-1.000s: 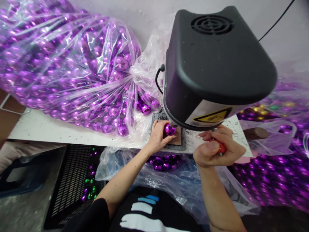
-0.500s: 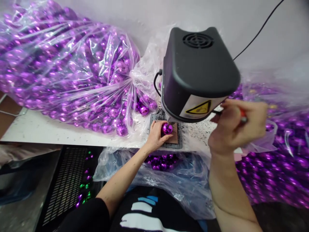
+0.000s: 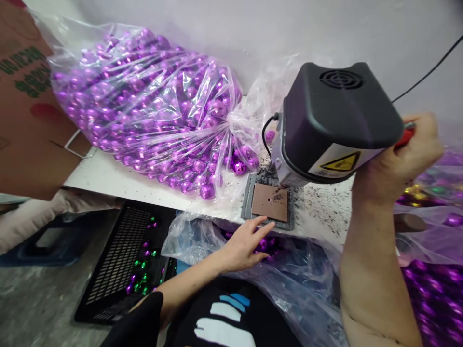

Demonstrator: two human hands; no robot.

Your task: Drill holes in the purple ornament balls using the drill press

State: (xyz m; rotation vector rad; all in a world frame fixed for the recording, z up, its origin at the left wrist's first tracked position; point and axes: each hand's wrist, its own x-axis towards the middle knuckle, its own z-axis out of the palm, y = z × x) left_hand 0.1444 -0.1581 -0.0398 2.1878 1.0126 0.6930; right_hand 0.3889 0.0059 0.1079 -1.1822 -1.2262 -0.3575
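Note:
My left hand point(image 3: 248, 243) is open, its fingers spread over the front edge of the table, above an open clear plastic bag point(image 3: 300, 274) with shiny purple mirrored balls point(image 3: 265, 243) in it. I see nothing in its grasp. My right hand point(image 3: 408, 154) is wrapped round the red handle point(image 3: 405, 137) on the right side of a black bench press point(image 3: 343, 106). Under the press head, the grey base plate point(image 3: 247, 205) carries a brown square pad point(image 3: 265, 205) with a small hole, and no ball sits on it.
A large tied bag of purple balls point(image 3: 155, 120) lies along the left of the white table point(image 3: 108, 176). More purple balls point(image 3: 434, 294) fill the right side. A black crate point(image 3: 104, 265) and cardboard box point(image 3: 32, 125) stand left. Dark flakes litter the table around the press.
My left hand has left the pad and come down to the bag, and the purple ball is gone from the pad. My right hand stays at the handle. The view has shifted left.

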